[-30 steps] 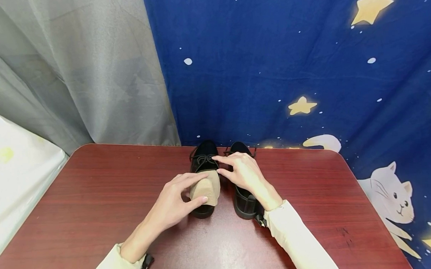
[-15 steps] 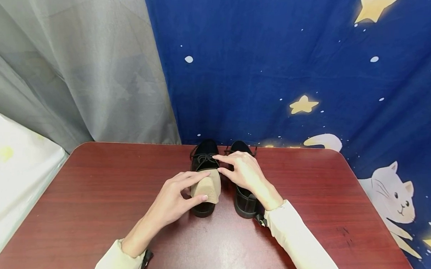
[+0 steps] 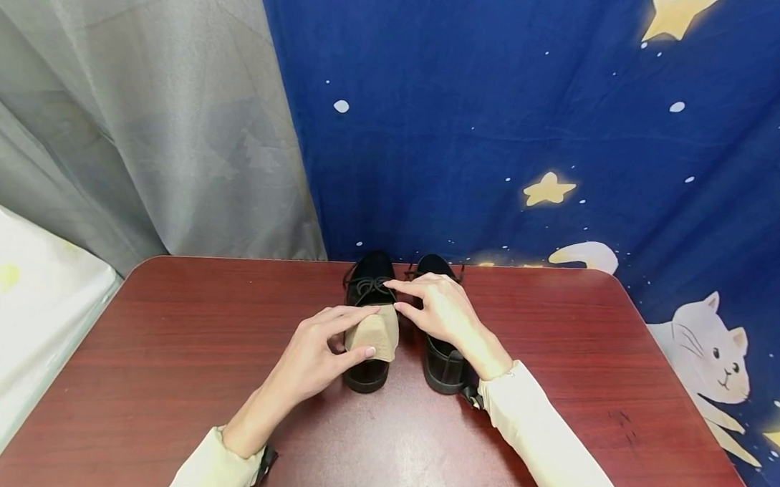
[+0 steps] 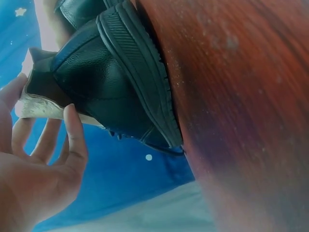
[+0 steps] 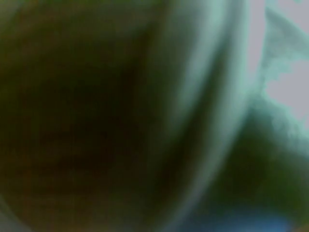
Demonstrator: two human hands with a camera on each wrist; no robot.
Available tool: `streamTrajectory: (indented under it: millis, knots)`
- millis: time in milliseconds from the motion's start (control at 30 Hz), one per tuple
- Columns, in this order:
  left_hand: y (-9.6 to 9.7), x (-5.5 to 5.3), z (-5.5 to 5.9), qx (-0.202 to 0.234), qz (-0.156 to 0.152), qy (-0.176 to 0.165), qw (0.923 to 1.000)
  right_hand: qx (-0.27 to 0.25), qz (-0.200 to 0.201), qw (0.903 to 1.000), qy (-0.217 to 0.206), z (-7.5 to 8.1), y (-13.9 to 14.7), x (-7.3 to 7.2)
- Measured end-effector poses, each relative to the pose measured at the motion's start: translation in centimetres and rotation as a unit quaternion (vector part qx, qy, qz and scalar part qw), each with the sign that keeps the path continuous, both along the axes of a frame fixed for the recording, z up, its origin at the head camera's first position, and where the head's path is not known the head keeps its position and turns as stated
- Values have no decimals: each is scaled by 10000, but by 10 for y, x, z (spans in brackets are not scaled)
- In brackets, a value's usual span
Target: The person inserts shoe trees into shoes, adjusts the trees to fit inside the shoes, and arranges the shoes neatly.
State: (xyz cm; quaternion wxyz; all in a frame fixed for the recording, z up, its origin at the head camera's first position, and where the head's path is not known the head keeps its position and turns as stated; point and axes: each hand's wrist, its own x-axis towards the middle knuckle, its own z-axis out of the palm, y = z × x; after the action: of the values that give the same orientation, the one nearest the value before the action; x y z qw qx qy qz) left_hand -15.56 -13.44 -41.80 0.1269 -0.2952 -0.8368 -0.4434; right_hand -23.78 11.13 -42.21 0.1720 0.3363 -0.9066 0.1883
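A black lace-up shoe [image 3: 374, 264] stands at the table's far edge, toe away from me. Its beige-lined tongue [image 3: 384, 332] is folded back over the shoe's opening. My left hand [image 3: 313, 354] holds the tongue between thumb and fingers; the left wrist view shows the pale lining [image 4: 41, 107] among the fingers, beside the dark leather side [image 4: 101, 72]. My right hand [image 3: 440, 310] touches the same shoe's right side, forefinger at the lace bow [image 3: 371, 286] and thumb below it. It covers much of the second black shoe [image 3: 442, 374]. The right wrist view is blurred and dark.
The reddish-brown wooden table [image 3: 225, 335] extends to both sides. A grey curtain [image 3: 218, 135] and a blue star-patterned curtain [image 3: 437, 127] hang close behind it. White cloth [image 3: 37, 306] lies along the left side.
The tongue's near edge has shifted away from me, showing more of the shoe's heel opening. My left thumb has moved slightly forward with it. The right hand holds its place.
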Motion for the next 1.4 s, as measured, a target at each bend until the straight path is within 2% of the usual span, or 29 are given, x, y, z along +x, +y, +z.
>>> streamTrajectory:
  millis: [233, 500, 900, 1400]
  knots:
    - [-1, -2, 1, -115, 79, 22, 9999, -26, 33, 10000, -9, 1, 0, 1]
    - [-2, -8, -2, -219, 183, 298, 9991, -30, 48, 10000, -30, 0, -1, 1]
    - [-2, -9, -3, -281, 284, 346, 9986, -46, 55, 10000, -38, 1, 0, 1]
    - [-2, -16, -6, -446, 362, 528, 9970, -42, 49, 10000, 16, 2, 0, 1]
